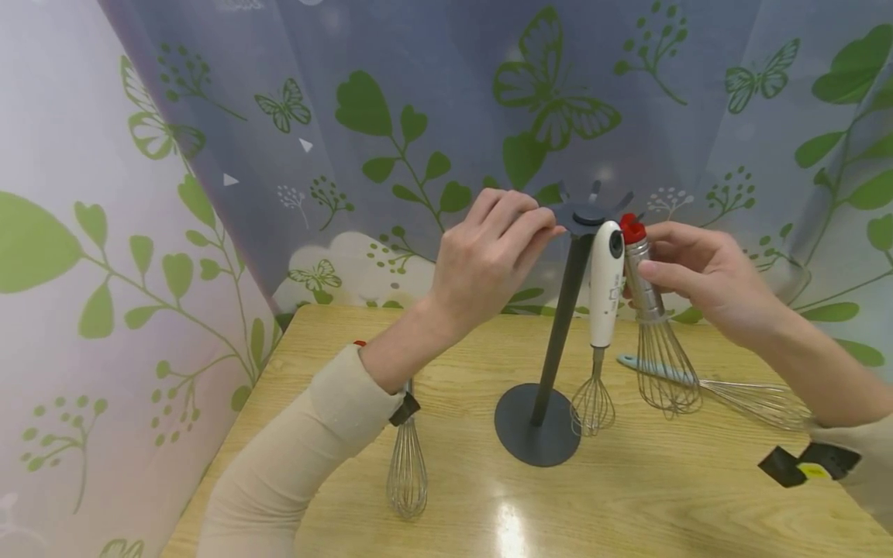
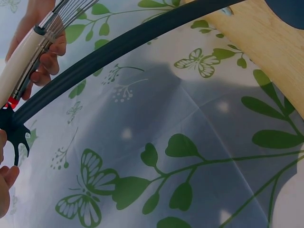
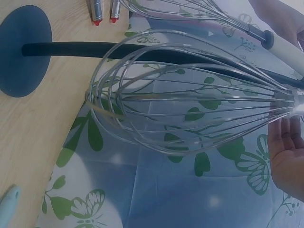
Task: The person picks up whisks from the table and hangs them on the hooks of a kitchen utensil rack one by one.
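A dark stand (image 1: 562,318) with a hooked top (image 1: 590,218) rises from a round base. My left hand (image 1: 488,248) pinches the left side of that top between thumb and fingers. A whisk with a white handle (image 1: 604,287) hangs from the front of the top, wires down. Just right of it, my right hand (image 1: 711,275) grips a steel-handled whisk (image 1: 645,291) by its upper handle, its red end close to the hooks. In the right wrist view, the wire loops of this steel whisk (image 3: 185,99) fill the middle, with my right hand's fingers (image 3: 287,137) beside the handle.
A whisk with a light-blue handle (image 1: 656,370) lies on the wooden table (image 1: 460,364) at the right. Another wire whisk (image 1: 408,473) lies near the left sleeve. Two red-tipped steel handles (image 3: 96,12) show in the right wrist view. A leaf-and-butterfly cloth (image 1: 418,93) hangs behind the table.
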Demonstrator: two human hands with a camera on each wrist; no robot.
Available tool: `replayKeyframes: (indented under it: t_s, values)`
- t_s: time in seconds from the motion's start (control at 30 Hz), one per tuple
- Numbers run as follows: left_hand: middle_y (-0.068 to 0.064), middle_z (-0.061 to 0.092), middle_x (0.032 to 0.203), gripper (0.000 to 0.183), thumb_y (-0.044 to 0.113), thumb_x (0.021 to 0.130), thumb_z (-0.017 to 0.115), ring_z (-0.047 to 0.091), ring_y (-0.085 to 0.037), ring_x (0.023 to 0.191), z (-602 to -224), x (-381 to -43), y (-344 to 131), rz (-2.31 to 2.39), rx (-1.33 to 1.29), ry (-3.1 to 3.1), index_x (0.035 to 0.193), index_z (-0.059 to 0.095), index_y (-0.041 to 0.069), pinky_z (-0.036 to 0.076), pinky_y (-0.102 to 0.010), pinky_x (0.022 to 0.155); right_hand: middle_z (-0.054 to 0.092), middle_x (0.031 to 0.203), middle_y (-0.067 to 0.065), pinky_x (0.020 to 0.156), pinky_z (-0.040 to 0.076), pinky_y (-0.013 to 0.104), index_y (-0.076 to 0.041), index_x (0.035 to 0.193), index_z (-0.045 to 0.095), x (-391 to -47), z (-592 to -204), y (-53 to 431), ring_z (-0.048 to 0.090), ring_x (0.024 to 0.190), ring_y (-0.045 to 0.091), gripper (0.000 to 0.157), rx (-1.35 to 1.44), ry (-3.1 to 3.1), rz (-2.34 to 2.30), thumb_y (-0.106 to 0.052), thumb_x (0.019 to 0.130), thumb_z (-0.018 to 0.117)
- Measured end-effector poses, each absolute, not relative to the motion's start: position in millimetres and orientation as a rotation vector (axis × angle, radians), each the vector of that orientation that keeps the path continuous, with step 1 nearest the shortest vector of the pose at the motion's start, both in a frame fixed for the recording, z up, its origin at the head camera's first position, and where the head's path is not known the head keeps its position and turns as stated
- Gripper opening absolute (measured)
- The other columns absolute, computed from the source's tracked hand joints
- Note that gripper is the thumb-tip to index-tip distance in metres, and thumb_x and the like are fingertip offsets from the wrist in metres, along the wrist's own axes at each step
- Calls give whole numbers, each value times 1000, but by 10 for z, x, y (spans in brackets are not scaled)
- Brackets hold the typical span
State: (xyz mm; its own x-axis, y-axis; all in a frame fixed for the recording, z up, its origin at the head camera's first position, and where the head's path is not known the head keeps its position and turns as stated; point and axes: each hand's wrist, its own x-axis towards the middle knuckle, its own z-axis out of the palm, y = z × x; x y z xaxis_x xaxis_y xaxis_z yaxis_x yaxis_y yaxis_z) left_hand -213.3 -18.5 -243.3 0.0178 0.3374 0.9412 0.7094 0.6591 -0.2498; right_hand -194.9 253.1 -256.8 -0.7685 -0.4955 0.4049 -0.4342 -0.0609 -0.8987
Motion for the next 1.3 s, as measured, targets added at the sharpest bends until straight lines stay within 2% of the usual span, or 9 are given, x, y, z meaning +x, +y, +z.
replayKeyframes:
  t_s: [0.27, 0.47, 1.13, 1.3]
  values:
    - [1, 67, 85, 16, 25, 94, 66, 60, -16, 84, -2427, -2127, -181, -359, -890, -1587, 87, 72, 13, 55, -19, 67, 69, 105, -2, 73, 52, 21, -1, 121, 61, -1953, -2606, 2500, 61, 87, 8, 34, -1083, 2113, -2019, 14, 94, 47]
    - [1, 67, 85, 15, 25, 94, 66, 60, -16, 84, -2422, -2129, -182, -355, -889, -1589, 87, 72, 13, 54, -19, 68, 69, 108, 2, 73, 53, 22, 2, 121, 59, -1978, -2647, 2472, 63, 92, 10, 34, -1115, 2067, -2061, 16, 93, 47]
    - [1, 67, 84, 18, 26, 95, 64, 61, -15, 84, -2422, -2126, -183, -351, -884, -1590, 87, 73, 13, 55, -18, 69, 69, 105, 1, 74, 56, 21, -2, 125, 60, -1965, -2710, 2404, 65, 93, 10, 39, -1107, 2031, -2142, 16, 93, 47]
    - [1, 67, 84, 18, 27, 95, 64, 61, -15, 84, -2421, -2123, -184, -347, -882, -1591, 87, 72, 13, 55, -19, 68, 69, 107, 2, 78, 56, 20, 0, 126, 59, -1961, -2723, 2393, 65, 97, 11, 40, -1105, 2020, -2152, 17, 92, 48]
